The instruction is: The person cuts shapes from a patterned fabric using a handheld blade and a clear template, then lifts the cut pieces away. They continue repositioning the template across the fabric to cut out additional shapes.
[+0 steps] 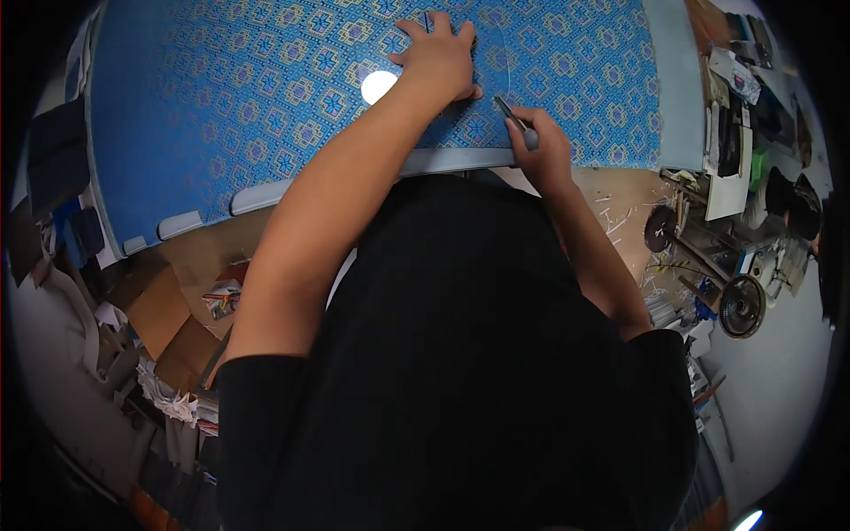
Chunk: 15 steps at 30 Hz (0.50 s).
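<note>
My left hand (440,64) lies with spread fingers on the blue patterned fabric (584,80), which covers the table in front of me. Close beside it on the right, my right hand (544,150) is closed around a slim grey-and-black utility knife (518,122). The tip of the knife points away from me, right over the fabric. A thin pale curved line runs across the cloth between the hands and beyond them. A bright white round spot (379,88) shows left of my left wrist.
The table's pale front edge (460,160) runs just before my body. Cardboard boxes (159,310) and papers lie at lower left. To the right, scraps litter the floor (615,208), near a metal stand with round weights (742,305) and a cluttered shelf.
</note>
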Each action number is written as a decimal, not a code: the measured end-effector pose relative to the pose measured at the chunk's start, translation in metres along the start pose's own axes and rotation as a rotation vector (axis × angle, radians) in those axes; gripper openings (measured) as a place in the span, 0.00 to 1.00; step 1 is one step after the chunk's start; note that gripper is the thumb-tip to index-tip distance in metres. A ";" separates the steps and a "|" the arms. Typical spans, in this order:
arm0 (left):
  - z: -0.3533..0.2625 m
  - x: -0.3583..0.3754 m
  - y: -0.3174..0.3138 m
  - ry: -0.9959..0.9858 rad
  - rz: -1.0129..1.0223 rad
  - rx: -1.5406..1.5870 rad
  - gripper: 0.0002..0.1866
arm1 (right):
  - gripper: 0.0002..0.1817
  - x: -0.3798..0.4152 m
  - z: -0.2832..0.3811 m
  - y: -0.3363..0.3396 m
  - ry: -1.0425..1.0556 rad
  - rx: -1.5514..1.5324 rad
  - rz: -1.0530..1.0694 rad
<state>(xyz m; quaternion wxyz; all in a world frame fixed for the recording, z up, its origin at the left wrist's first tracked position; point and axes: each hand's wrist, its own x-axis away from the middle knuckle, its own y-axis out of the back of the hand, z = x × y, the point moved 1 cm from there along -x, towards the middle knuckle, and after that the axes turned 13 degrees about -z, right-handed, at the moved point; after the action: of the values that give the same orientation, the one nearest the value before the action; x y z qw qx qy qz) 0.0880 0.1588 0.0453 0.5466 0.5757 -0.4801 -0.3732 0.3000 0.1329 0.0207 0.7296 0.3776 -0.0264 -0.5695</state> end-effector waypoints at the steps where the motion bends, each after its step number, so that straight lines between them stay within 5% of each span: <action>1: 0.000 0.001 0.003 -0.011 -0.001 -0.023 0.55 | 0.10 -0.007 0.001 0.007 -0.086 0.025 0.108; 5: -0.002 0.005 -0.001 -0.010 -0.007 -0.046 0.56 | 0.11 -0.049 -0.002 0.032 -0.004 0.060 0.462; 15: 0.000 0.008 0.001 0.040 -0.021 -0.062 0.56 | 0.11 -0.093 -0.005 0.034 0.333 0.177 0.744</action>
<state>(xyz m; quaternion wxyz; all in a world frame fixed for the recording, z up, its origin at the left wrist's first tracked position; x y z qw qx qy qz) 0.0904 0.1513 0.0470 0.5696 0.5710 -0.4512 -0.3820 0.2975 0.2169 0.0740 0.8447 0.4904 -0.0918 -0.1938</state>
